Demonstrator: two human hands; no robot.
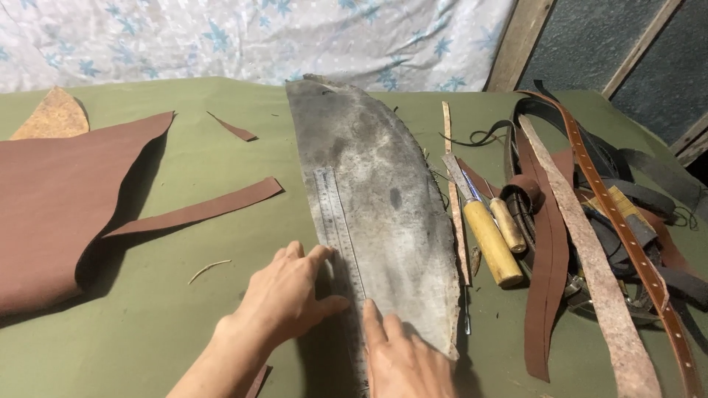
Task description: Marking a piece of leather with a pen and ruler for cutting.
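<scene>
A: Scan from the left edge?

B: Large brown leather sheet (pixel 51 214) is laid at far left on the green table (pixel 184 309), with a long brown strip (pixel 195 212) angled off beside it. Well apart from both hands.

A: Left hand?

B: Left hand (pixel 284 295) is laid flat, fingers spread, nothing gripped. Its fingertips are pressed on the near end of the metal ruler (pixel 339 228).

A: Ruler axis?

B: Long axis is run away from the body, near end under the fingers, far end up on the grey leather piece (pixel 376 199). It is set along that piece's left edge. The grey piece is curved, tapered, and lies along the same near-to-far line.

A: Right hand?

B: Right hand (pixel 402 354) is laid flat just right of the ruler, on the grey piece's near end. Open, nothing held. Both hands are touching the work; the left is the one on the ruler.

A: Further right?

B: Two wooden-handled tools (pixel 490 232) just beside the grey piece, then a pile of straps (pixel 590 221). Untouched.
</scene>
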